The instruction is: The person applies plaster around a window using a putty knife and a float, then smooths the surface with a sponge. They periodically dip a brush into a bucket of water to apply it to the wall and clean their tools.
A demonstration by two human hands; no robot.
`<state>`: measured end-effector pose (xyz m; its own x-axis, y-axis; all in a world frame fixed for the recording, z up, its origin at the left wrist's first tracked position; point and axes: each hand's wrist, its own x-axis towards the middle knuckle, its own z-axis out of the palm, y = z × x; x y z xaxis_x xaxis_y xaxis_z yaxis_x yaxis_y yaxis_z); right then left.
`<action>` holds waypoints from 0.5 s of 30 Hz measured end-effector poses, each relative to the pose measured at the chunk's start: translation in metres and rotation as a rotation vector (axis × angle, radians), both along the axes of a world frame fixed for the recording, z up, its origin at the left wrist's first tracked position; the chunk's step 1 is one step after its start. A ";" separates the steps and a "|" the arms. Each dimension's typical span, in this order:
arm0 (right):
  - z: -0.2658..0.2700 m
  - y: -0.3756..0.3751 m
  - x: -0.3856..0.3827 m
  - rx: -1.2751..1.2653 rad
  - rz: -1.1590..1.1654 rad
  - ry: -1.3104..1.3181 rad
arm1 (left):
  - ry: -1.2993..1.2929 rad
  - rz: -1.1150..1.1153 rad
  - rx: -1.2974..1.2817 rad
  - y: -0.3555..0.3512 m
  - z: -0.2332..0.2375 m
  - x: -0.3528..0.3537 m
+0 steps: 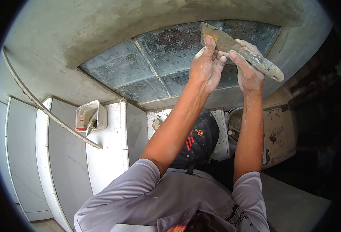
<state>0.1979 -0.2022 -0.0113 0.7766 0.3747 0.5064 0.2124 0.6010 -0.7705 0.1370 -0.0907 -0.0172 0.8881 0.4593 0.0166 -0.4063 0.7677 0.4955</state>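
Both of my hands are raised in front of the window, on a putty knife [227,41] with a triangular, stained blade and a mortar-smeared handle. My right hand [251,75] is closed around the handle, its thumb near the base of the blade. With its thumb pressed on the face of the blade, my left hand [208,69] grips the blade's lower edge; its other fingers are half curled and partly hidden. Pale grey dust or paste coats the fingers of both hands.
The window [170,50] has patterned glass in a grey plastered wall [58,34]. White tiled steps [66,143] lie left, bearing a square plastic tub [102,114] with a tool inside. A curved rod [43,106] crosses them. A bucket [235,116] stands below my right arm.
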 end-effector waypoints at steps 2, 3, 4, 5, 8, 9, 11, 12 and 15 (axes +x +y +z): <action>-0.002 0.010 -0.004 -0.096 -0.026 -0.079 | -0.027 0.028 -0.014 0.011 -0.008 -0.010; -0.001 0.017 -0.009 -0.127 -0.025 -0.119 | -0.041 0.071 -0.024 0.017 -0.012 -0.016; 0.001 0.026 -0.019 -0.160 -0.022 -0.157 | -0.053 0.115 -0.037 0.024 -0.015 -0.026; 0.004 0.035 -0.029 -0.190 -0.021 -0.198 | -0.068 0.158 -0.047 0.030 -0.016 -0.036; 0.003 0.043 -0.042 -0.212 -0.026 -0.170 | -0.020 0.185 0.007 0.036 -0.007 -0.050; 0.000 0.044 -0.044 -0.210 -0.029 -0.156 | 0.005 0.184 0.027 0.037 -0.005 -0.052; -0.011 0.030 -0.031 -0.069 -0.067 -0.088 | 0.081 0.097 0.078 0.029 -0.009 -0.037; -0.015 0.021 -0.024 0.001 -0.030 0.021 | 0.087 0.063 0.088 0.020 -0.008 -0.025; -0.014 0.026 -0.025 0.093 0.001 0.103 | 0.097 0.059 0.072 0.017 0.003 -0.026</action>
